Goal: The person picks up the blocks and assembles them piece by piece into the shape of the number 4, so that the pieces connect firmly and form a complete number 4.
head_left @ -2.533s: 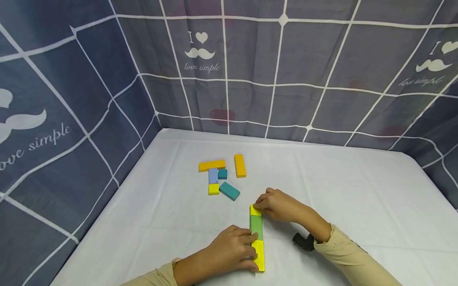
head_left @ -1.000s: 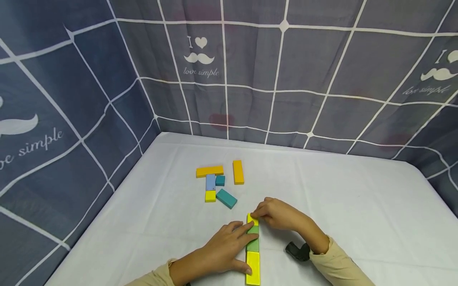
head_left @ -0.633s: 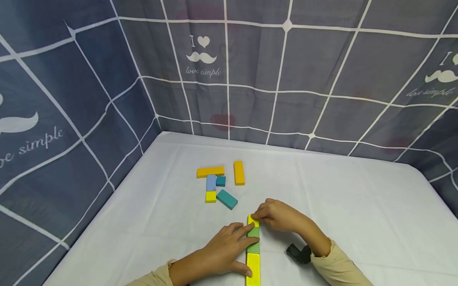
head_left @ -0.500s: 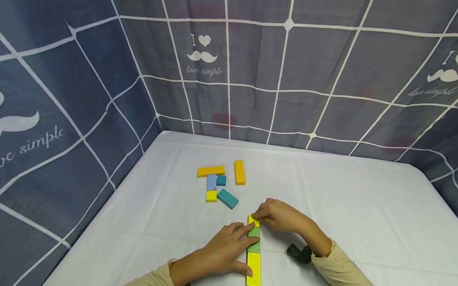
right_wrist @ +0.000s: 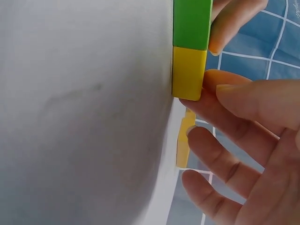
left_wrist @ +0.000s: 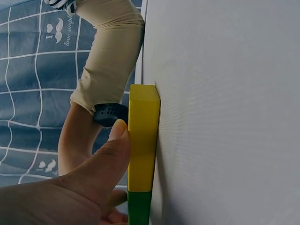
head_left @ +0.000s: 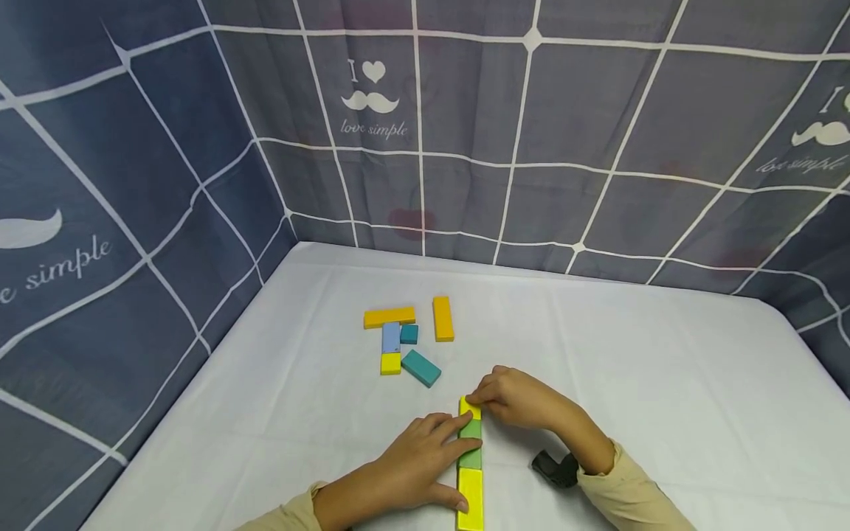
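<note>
A row of three blocks runs away from me in the head view: a long yellow block, a green block and a small yellow block, end to end. My left hand lies along the left side with fingers spread. Its thumb touches the long yellow block, and its fingers reach over the green one toward the joint with the small yellow block. At the far end my right hand touches the small yellow block. In the right wrist view its index finger lies against the block's end, other fingers loosely extended.
Beyond the row lie two orange blocks, a blue block, a small teal block, another yellow block and a larger teal block. A black device sits at my right wrist. A grid-patterned curtain stands behind the table.
My left hand has spread its fingers and reached farther along the row, its thumb shifting up the long yellow block. My right hand stays at the small yellow block. The head view shifted slightly.
</note>
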The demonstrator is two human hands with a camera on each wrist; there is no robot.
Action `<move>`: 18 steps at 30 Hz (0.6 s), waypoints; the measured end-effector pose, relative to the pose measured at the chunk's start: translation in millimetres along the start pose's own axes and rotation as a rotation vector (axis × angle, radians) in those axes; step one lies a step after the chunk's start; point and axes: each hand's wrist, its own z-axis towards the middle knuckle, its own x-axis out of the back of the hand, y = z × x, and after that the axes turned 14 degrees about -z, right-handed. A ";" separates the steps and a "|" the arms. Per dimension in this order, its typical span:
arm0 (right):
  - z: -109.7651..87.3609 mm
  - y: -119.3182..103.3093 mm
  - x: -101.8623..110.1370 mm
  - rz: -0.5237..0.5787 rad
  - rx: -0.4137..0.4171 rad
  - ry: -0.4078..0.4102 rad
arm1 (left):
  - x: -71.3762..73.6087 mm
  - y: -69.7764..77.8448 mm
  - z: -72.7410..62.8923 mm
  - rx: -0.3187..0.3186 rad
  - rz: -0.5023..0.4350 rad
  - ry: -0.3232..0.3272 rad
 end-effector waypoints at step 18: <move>45.2 -21.9 19.3 -0.004 -0.098 0.046 | 1.0 0.7 0.2 -0.003 0.016 0.006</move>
